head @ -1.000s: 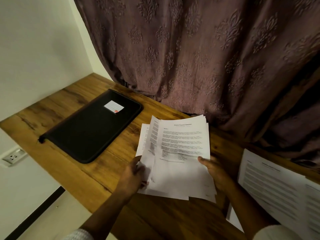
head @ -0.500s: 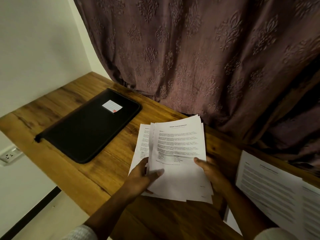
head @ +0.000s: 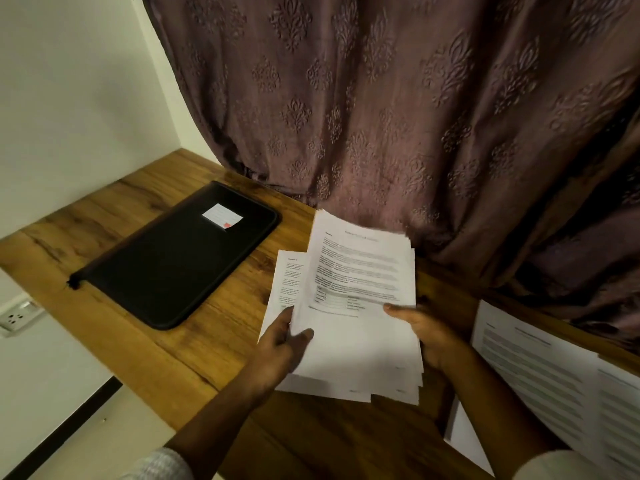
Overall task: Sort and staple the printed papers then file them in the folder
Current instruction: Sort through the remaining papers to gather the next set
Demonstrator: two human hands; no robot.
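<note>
The papers [head: 360, 299] are fanned over the desk [head: 138, 341], just right of the closed folder [head: 180, 254]. Their long axis runs away from me, headings at the far end. My left hand [head: 280, 344] pinches the lower-left sheets, thumb on top, and my right hand [head: 426, 330] grips the right edge. I'd square the edges gently, I think, before splitting off sets.

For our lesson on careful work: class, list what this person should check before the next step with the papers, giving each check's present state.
1. Papers held by both hands: ok, left hand and right hand grip the sides.
2. Sheets squared: not ok, one juts left.
3. Folder open: not ok, shut on the table.
4. Stapler at hand: not ok, none in view.
5. Page order: cannot tell, print blurred.
</note>
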